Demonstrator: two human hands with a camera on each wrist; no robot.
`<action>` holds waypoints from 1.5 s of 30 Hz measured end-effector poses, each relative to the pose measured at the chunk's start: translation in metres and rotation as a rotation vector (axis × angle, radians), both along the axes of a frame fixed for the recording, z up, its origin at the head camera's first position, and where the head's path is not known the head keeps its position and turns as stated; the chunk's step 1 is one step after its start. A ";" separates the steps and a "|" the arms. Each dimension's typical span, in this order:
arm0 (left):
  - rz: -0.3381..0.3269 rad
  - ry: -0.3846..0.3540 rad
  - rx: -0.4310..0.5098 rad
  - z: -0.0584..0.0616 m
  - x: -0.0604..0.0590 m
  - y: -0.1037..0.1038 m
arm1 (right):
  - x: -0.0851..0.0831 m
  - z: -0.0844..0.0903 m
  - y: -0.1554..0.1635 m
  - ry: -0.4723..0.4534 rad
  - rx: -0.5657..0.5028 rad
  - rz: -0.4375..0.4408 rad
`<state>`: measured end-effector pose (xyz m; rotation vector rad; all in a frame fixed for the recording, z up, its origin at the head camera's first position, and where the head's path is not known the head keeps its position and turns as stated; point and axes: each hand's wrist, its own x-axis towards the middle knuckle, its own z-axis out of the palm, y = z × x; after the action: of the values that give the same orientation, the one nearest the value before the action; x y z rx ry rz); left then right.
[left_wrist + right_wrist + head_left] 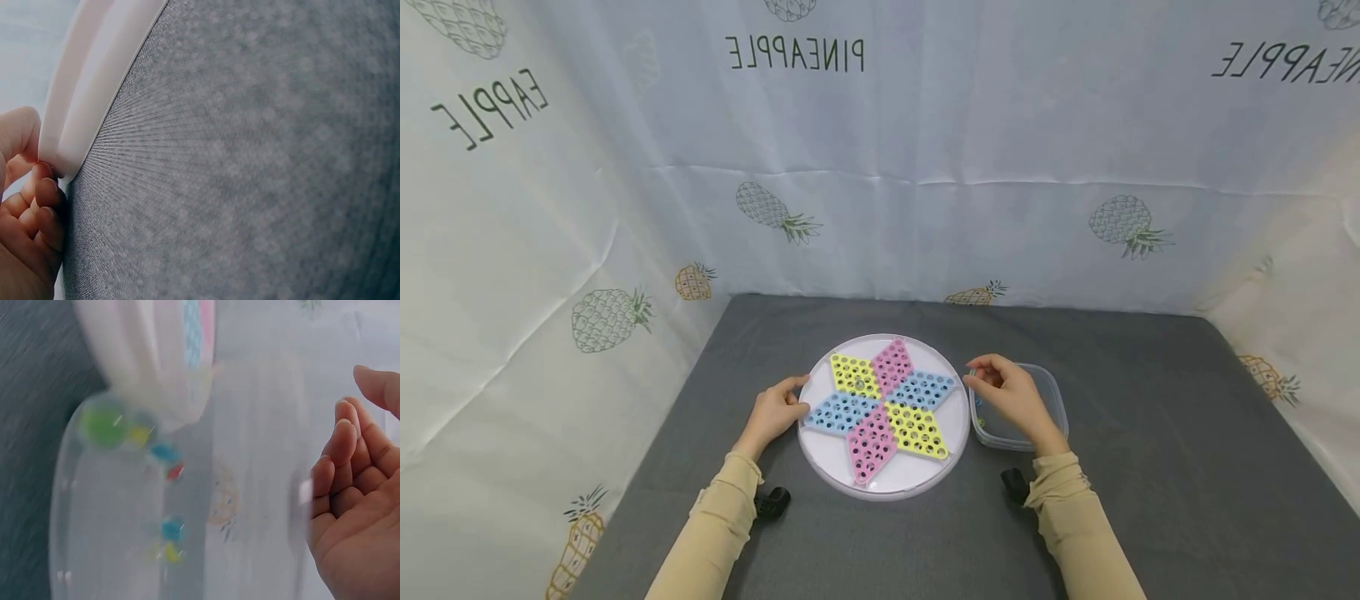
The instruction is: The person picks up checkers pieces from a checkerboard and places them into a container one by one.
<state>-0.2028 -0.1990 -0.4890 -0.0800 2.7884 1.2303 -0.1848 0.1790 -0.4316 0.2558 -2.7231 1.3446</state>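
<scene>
Steadying the round board (883, 479) mid-bench by its left rim, the left hand (772, 413) pinches the edge while the right hand (1011, 396) hovers loosely curled and empty over the clear tub (1054, 392) just right, so I'd pluck marbles (103, 425) one at a time.

Bright, even, soft light, faint shadows; head view bows at its edges; right wrist view is motion-blurred.

Both arms in long beige/tan sleeves, snug at cuffs. Black cam mount w/ strap under each wrist. Left hand (772, 412) & right hand (1015, 397) bare: no gloves, rings.
</scene>
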 end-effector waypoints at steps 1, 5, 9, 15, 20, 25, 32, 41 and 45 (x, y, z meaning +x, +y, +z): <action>-0.001 0.001 -0.001 0.000 0.000 0.000 | 0.000 0.002 -0.003 0.004 -0.004 0.007; -0.002 0.001 -0.002 -0.001 0.000 -0.001 | -0.002 0.007 -0.015 0.010 -0.018 0.035; -0.002 -0.001 -0.001 -0.003 0.000 -0.002 | -0.005 0.011 -0.028 0.006 -0.050 0.060; -0.004 -0.005 0.001 -0.004 0.002 -0.002 | -0.010 0.017 -0.045 0.020 -0.067 0.105; -0.002 -0.003 0.000 -0.003 0.002 -0.003 | -0.015 0.018 -0.058 0.002 -0.064 0.139; -0.004 -0.003 0.000 -0.003 0.001 -0.002 | -0.021 0.017 -0.070 -0.028 -0.073 0.164; -0.003 0.011 0.001 -0.003 -0.001 -0.001 | -0.031 0.012 -0.091 -0.047 -0.048 0.199; -0.012 0.021 0.002 -0.003 0.001 0.000 | -0.039 0.008 -0.115 -0.009 0.011 0.260; -0.013 0.045 0.006 -0.002 0.001 0.000 | -0.042 0.003 -0.121 -0.021 0.013 0.289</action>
<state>-0.2014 -0.1989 -0.4915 -0.0345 2.8181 1.2533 -0.2273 0.0579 -0.4281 0.6625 -2.7947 1.3997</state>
